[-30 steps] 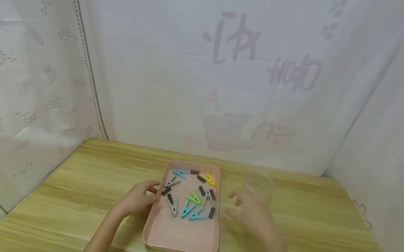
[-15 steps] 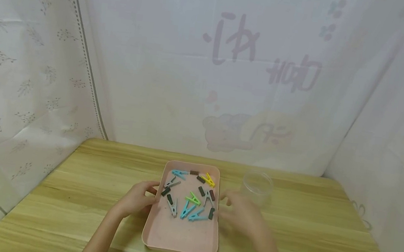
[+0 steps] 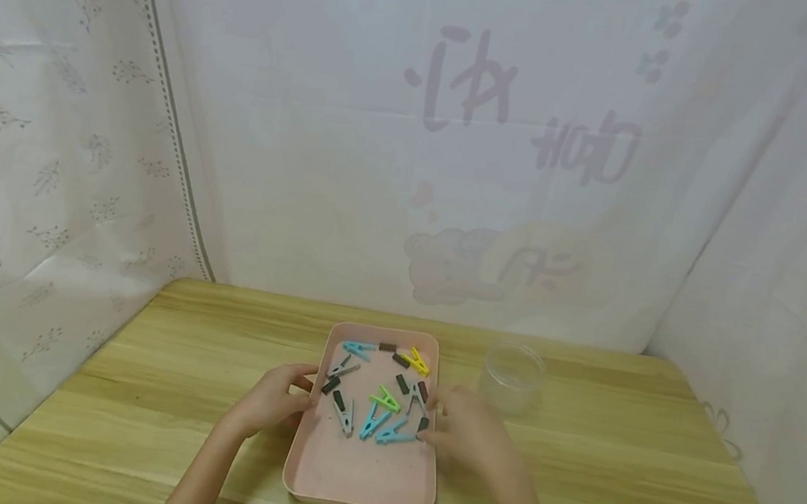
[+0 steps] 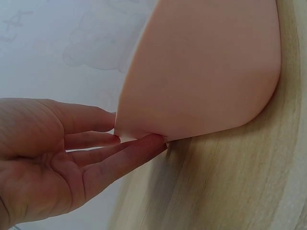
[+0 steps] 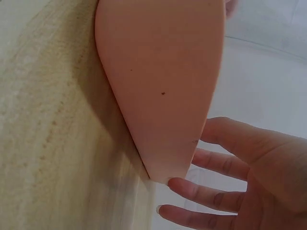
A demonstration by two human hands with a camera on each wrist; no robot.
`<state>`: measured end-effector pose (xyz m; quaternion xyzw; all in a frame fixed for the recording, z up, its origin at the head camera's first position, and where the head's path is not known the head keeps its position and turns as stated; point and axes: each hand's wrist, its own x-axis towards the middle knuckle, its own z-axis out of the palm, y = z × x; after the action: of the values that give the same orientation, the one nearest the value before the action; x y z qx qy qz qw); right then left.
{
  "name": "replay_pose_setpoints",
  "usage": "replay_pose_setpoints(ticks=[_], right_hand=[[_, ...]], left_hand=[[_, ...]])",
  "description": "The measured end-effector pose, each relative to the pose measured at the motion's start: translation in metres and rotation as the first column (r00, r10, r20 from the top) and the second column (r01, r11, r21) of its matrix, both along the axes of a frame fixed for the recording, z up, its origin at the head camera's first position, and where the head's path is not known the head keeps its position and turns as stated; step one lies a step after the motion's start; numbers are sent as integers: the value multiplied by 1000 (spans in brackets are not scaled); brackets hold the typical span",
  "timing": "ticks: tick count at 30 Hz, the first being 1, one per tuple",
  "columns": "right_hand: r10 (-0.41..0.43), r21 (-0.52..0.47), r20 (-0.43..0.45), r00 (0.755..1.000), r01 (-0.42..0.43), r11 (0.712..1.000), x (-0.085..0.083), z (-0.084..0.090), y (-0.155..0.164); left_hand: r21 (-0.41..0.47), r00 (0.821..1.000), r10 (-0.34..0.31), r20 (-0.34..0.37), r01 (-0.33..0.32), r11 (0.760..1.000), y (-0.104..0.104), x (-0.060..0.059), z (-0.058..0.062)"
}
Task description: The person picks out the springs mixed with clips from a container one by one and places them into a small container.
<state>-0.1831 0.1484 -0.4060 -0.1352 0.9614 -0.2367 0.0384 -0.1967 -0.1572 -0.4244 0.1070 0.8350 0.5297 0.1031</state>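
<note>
a pale pink tray (image 3: 345, 480) is lying at lower centre, holding coloured pegs (image 3: 376, 417); left hand (image 3: 272, 397) and right hand (image 3: 468, 432), fingers straight, are touching its sides.

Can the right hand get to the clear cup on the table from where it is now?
Probably yes. The right hand rests at the tray's right edge, the clear cup stands just beyond on bare table, and nothing lies between.

Matt pink plastic tray (image 3: 360, 482) on a smooth wood-grain table (image 3: 610, 479), beside a clear plastic cup (image 3: 512, 376).
</note>
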Motion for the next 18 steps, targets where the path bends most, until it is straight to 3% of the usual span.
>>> replay_pose_setpoints(ticks=[18], right_hand=[[-4,205,-54,999,15,979,-4,-6,-14]], left_hand=[[-11,1000,-4,2,4,1000,-1,-2,-4]])
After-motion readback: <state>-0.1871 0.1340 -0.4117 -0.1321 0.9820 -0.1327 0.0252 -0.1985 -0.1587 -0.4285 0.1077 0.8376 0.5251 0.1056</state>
